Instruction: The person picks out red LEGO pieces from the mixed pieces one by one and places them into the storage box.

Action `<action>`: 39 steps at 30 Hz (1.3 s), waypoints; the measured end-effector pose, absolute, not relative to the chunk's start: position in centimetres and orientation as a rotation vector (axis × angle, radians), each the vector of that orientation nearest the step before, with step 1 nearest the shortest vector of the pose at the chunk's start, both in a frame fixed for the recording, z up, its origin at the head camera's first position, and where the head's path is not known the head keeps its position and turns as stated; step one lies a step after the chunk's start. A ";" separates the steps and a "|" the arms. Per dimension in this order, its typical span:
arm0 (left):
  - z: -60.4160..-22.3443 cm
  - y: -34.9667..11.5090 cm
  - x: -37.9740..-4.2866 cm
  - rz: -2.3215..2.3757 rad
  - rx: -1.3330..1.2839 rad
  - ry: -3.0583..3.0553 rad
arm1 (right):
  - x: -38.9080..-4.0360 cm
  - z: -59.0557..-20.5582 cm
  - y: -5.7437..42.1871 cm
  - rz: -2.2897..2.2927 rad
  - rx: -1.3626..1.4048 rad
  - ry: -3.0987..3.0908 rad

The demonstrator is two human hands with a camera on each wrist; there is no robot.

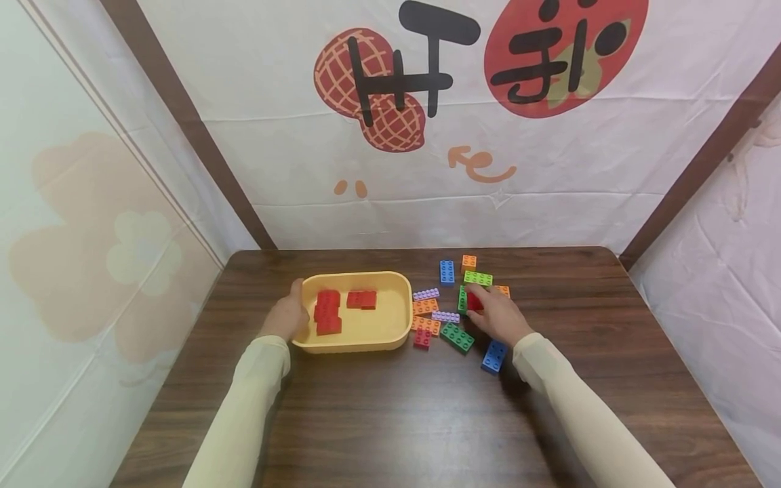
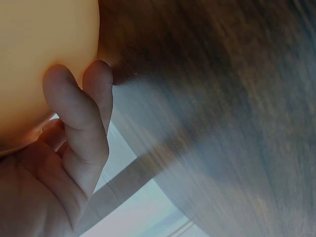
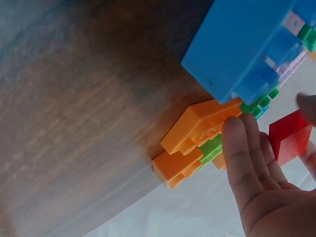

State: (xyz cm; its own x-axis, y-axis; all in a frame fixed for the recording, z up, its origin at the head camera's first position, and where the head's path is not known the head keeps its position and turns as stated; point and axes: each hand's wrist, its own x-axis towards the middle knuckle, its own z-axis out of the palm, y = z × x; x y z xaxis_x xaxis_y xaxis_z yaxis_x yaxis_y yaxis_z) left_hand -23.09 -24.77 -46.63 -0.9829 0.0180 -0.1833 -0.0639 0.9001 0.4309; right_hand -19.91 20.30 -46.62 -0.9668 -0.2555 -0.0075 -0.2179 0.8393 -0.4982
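Observation:
My left hand (image 1: pixel 287 316) grips the left end of a yellow plastic bin (image 1: pixel 381 324). Several red toy bricks (image 1: pixel 328 313) lie inside that bin, mostly on its left side. In the left wrist view, the fingers (image 2: pixel 81 126) curl against the bin's outer wall. To the right of the bin, my right hand (image 1: pixel 503 318) pinches a red brick (image 3: pixel 290 138) between thumb and fingers, above the loose bricks. A green brick (image 1: pixel 462 299) stands just left of the held one, and the hand partly hides an orange brick (image 1: pixel 503 291).
Loose bricks are spread right of the bin: a light green brick (image 1: pixel 478 278), a blue brick (image 1: pixel 494 356) near the right wrist, a dark green brick (image 1: pixel 457 337), a small red brick (image 1: pixel 422 339) and others. A printed cloth (image 1: pixel 427 217) hangs behind the wooden table (image 1: pixel 390 420).

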 end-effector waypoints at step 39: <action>-46.9 -25.0 -23.1 0.686 -0.025 2.903 | -22.6 -43.6 15.3 -0.618 -0.564 3.020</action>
State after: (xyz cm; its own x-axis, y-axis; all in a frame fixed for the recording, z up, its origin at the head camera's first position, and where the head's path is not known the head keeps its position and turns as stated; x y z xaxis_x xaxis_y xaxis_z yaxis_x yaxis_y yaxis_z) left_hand -23.14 -24.97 -46.85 -0.9874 0.0202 -0.1572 -0.0523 0.8947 0.4435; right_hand -22.62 15.30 -43.61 -0.9352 -0.3485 0.0636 -0.3455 0.8575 -0.3812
